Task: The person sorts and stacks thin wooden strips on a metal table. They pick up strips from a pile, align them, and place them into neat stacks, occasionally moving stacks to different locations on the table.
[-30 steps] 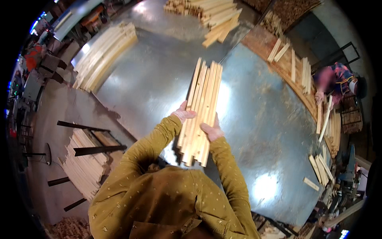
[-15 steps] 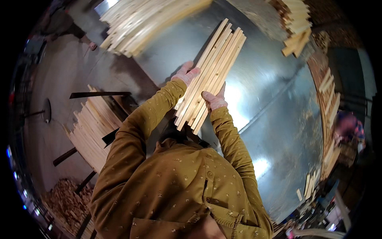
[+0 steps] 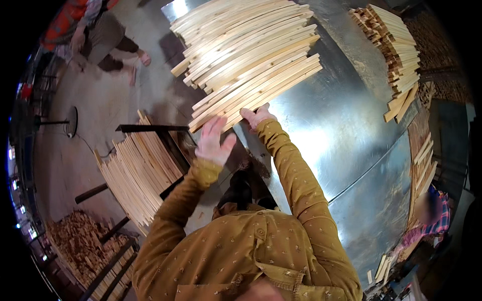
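Wooden strips (image 3: 251,47) lie side by side in a broad layer on the metal table (image 3: 326,120), some of their ends staggered. The nearest strips (image 3: 261,90) are at the layer's front edge. My right hand (image 3: 258,118) rests against that front edge, thumb and fingers apart, touching the outermost strip. My left hand (image 3: 213,143) is raised with fingers spread just off the strips' near-left ends, holding nothing. Both hands wear thin pale coverings.
A rack with black metal bars (image 3: 150,128) holds more strips (image 3: 138,173) at my left, by a heap of wood pieces (image 3: 83,236). Stacked strips (image 3: 394,50) stand far right. One person (image 3: 95,37) is far left, another (image 3: 434,210) at the right edge.
The bundle of strips I held in both hands now lies against the layer on the table. My left hand has let go and drawn back; my right hand has moved to the front edge.
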Tool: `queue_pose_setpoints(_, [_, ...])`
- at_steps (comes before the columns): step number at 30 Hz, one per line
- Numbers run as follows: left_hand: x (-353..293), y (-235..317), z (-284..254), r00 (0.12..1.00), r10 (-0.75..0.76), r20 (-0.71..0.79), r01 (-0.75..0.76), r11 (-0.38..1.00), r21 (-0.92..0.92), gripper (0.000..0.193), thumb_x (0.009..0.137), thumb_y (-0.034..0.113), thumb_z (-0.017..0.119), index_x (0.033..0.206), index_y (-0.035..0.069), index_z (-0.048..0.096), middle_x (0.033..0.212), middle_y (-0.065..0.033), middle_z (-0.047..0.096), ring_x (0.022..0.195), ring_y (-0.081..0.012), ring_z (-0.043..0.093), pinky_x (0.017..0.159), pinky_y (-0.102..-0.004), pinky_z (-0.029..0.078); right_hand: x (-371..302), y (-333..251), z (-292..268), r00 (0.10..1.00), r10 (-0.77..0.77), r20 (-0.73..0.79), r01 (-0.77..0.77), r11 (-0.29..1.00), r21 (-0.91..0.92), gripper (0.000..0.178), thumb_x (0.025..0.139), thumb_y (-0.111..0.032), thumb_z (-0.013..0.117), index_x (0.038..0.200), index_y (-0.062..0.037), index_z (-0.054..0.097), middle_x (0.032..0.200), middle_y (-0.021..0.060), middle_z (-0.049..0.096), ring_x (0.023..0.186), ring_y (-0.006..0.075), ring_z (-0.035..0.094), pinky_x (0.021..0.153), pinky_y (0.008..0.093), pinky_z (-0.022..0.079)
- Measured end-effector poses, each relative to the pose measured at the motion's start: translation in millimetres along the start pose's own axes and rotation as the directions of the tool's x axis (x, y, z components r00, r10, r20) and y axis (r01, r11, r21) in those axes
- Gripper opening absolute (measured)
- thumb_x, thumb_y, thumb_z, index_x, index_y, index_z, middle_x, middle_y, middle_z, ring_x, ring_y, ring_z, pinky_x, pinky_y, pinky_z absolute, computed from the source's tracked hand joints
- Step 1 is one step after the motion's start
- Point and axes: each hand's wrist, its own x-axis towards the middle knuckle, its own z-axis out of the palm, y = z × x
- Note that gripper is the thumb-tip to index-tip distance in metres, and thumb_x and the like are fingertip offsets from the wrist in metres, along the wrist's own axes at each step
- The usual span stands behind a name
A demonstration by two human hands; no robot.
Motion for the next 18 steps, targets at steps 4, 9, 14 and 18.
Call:
queue_pose_setpoints(4, [-36, 12, 19, 0.970, -0.023, 0.241, 0.085, 0.964, -0.251, 0.042, 0.084, 0.019, 0.070, 0.121, 0.002, 0.062, 0.115, -0.0170, 0.065, 0.112, -0.0338, 0.059, 0.098, -0.0398, 0.047, -18, 43, -22, 0.962, -0.271, 0.026, 0.272, 0.958, -0.086, 0.098, 0.086, -0.058, 0.056, 0.154, -0.0012, 0.015, 0.084, 0.0119, 0.071, 0.081, 0.0237, 0.069, 0.081, 0.0341, 0.052])
queue_pose_setpoints(9, [-58, 98, 40, 0.704, -0.014, 0.710, 0.598, 0.552, -0.581, 0.024, 0.095, 0.010, 0.061, 0.116, 0.001, 0.065, 0.103, -0.0114, 0.068, 0.094, -0.0223, 0.065, 0.083, -0.0325, 0.053, -94, 175, -40, 0.950, -0.260, -0.170, 0.270, 0.962, 0.032, 0.069, 0.091, -0.039, 0.058, 0.148, -0.0066, 0.036, 0.091, 0.0128, 0.068, 0.081, 0.0203, 0.064, 0.077, 0.0316, 0.051])
queue_pose_setpoints(14, [-22, 244, -25, 0.229, 0.907, 0.354, 0.274, 0.289, -0.917, 0.026, 0.098, 0.027, 0.060, 0.112, 0.006, 0.066, 0.096, -0.0123, 0.068, 0.088, -0.0289, 0.066, 0.074, -0.0366, 0.053, -209, 293, -22, 0.924, 0.025, -0.382, 0.150, 0.894, 0.421, 0.077, 0.093, -0.034, 0.061, 0.152, -0.0008, 0.026, 0.105, 0.0122, 0.070, 0.083, 0.0154, 0.061, 0.076, 0.0289, 0.050])
queue_pose_setpoints(18, [-82, 345, -32, 0.021, 0.978, -0.206, 0.370, -0.199, -0.908, 0.035, 0.097, 0.037, 0.058, 0.107, 0.005, 0.066, 0.091, -0.0120, 0.066, 0.087, -0.0283, 0.065, 0.071, -0.0377, 0.051, -293, 360, 13, 0.849, 0.107, -0.517, 0.263, 0.764, 0.590, 0.070, 0.094, -0.022, 0.064, 0.150, 0.0019, 0.030, 0.093, 0.0055, 0.064, 0.073, 0.0110, 0.056, 0.067, 0.0259, 0.050])
